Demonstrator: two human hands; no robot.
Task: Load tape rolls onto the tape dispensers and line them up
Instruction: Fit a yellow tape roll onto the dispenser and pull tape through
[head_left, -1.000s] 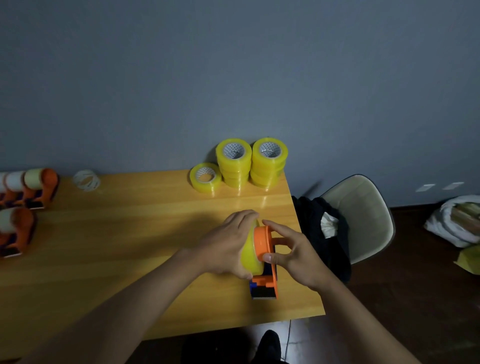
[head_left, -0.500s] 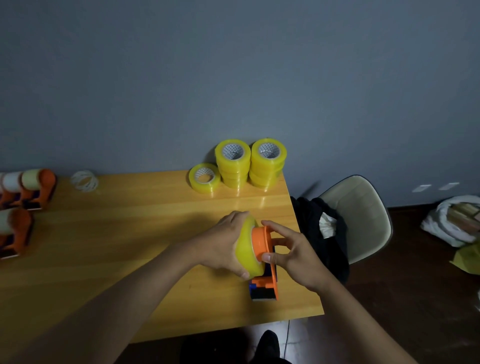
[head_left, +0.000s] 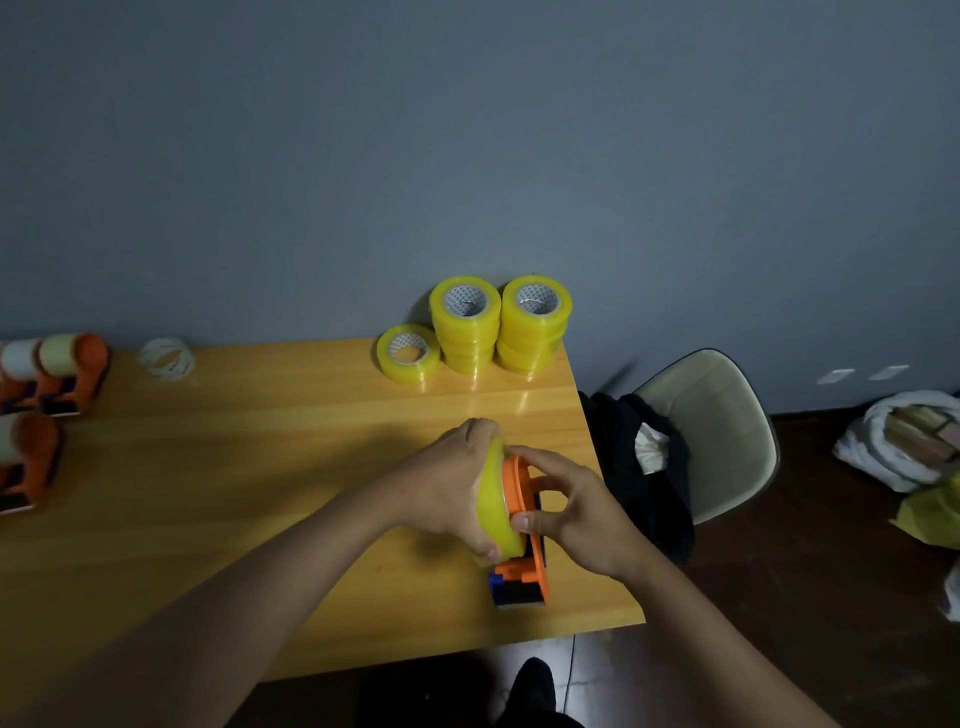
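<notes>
Gripped the yellow tape roll (head_left: 496, 506) in the left hand (head_left: 444, 491), pressed against the orange dispenser (head_left: 522, 551), right hand (head_left: 574, 512) pinching its wheel.

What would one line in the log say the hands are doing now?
step: loading roll | left hand: grips yellow tape roll against orange dispenser | right hand: holds dispenser | spare rolls: stacked by wall

The left hand (head_left: 447, 488) covers most of the translucent yellow tape roll (head_left: 496, 512), so its core is hidden; the orange plastic dispensers at the table's left (head_left: 31, 457) are cut by the frame edge (their count unclear); the white bundle on the floor (head_left: 904, 447) is too blurred to identify.
</notes>
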